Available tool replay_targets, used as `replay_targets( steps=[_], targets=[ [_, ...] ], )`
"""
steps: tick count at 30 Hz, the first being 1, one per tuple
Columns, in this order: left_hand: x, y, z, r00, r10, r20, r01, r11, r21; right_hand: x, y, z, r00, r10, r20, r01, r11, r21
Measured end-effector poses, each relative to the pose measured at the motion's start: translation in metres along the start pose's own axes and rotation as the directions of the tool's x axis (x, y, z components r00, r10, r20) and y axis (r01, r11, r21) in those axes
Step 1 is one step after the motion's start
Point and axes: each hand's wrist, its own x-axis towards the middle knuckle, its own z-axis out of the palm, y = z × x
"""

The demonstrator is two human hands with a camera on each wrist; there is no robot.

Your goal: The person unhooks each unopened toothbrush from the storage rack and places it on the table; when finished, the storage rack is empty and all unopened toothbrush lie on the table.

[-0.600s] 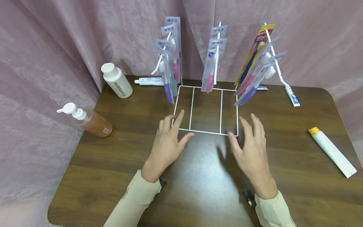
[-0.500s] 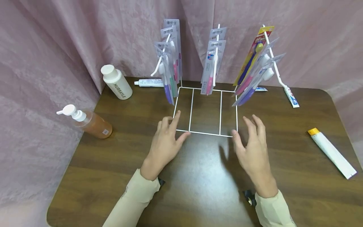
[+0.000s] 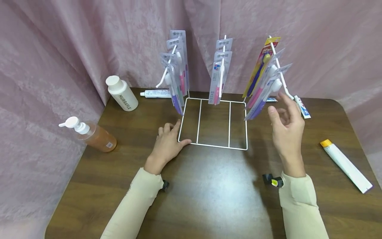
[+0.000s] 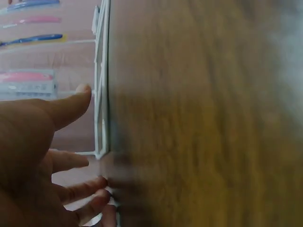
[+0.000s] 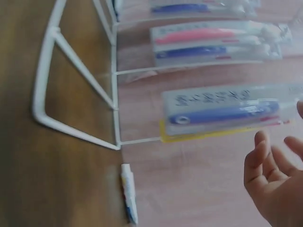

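Observation:
A white wire rack (image 3: 221, 146) stands on the brown table, its three hooks hung with packaged toothbrushes (image 3: 220, 71). My left hand (image 3: 180, 132) lies on the table at the rack's front left corner, fingers relaxed, thumb and fingertips against the base wire (image 4: 101, 94). My right hand (image 3: 277, 108) is raised off the table with loosely curled fingers that hold nothing, just right of the right-hand toothbrush packs (image 3: 264, 84). In the right wrist view the hand (image 5: 274, 175) hovers below the blue toothbrush pack (image 5: 227, 113), apart from it.
A white bottle (image 3: 121, 93) and a pump bottle (image 3: 92, 134) stand at the left. One toothpaste tube (image 3: 156, 94) lies behind the rack, a small one (image 3: 302, 107) at the back right, an orange-capped one (image 3: 346, 165) at the right. Pink curtain encloses the table.
My right hand has lifted from the table at the rack's front right corner up to the right-hand toothbrush packs. My left hand has stayed at the front left corner and settled lower.

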Motion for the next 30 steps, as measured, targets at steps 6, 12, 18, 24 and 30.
replay_targets(
  steps=[6,12,18,24,30],
  targets=[
    [0.006,-0.001,-0.002,0.997,-0.013,0.076,0.012,1.000,0.015,0.024,0.001,0.000,0.997,-0.075,0.023,0.068,0.970,0.233],
    [0.006,0.000,-0.004,0.995,-0.015,0.096,0.012,0.999,0.031,0.035,0.002,0.003,0.996,-0.065,0.065,0.045,0.959,0.280],
    [0.007,-0.001,-0.005,0.995,-0.008,0.096,0.004,0.999,0.042,0.039,0.001,0.006,0.997,-0.047,0.060,0.026,0.949,0.314],
    [0.006,-0.002,-0.004,0.996,-0.007,0.093,0.004,0.999,0.032,0.040,-0.001,0.008,0.999,-0.007,0.050,-0.011,0.933,0.361],
    [0.005,-0.001,-0.004,0.995,-0.007,0.097,0.004,1.000,0.027,0.040,-0.009,0.009,0.998,0.015,0.057,-0.035,0.927,0.373]
  ],
)
